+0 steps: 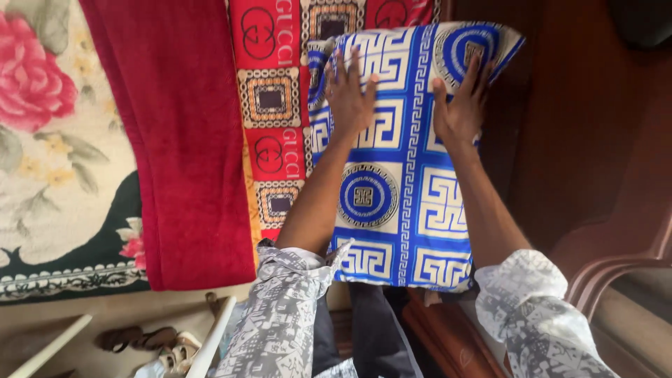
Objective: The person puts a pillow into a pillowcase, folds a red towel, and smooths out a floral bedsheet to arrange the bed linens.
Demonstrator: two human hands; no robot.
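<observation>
Floral fabric in cream and pink (49,140) lies at the far left of the scene, one sheet of it, and beside it we count one plain red towel-like cloth (185,140), then one red patterned spread (273,98) with square and ring motifs. Near the bottom left we see sandals (136,339) on the floor, though we cannot tell exactly how many.

One blue-and-cream pillow (402,210) with a key-pattern print sits right of centre, overlapping the red spread's edge, with dark wood (595,140) to its right. Its long axis runs from near to far, tilting slightly rightward at the far end, where its corner points to the upper right.

We have two hands on it. Our left hand (350,94) lies flat on the pillow's far left part, fingers spread wide, gripping nothing. Our right hand (462,105) presses the far right part, fingers extended and open toward the corner. Both sleeves (280,315) are grey printed fabric, pushed up the forearms.
</observation>
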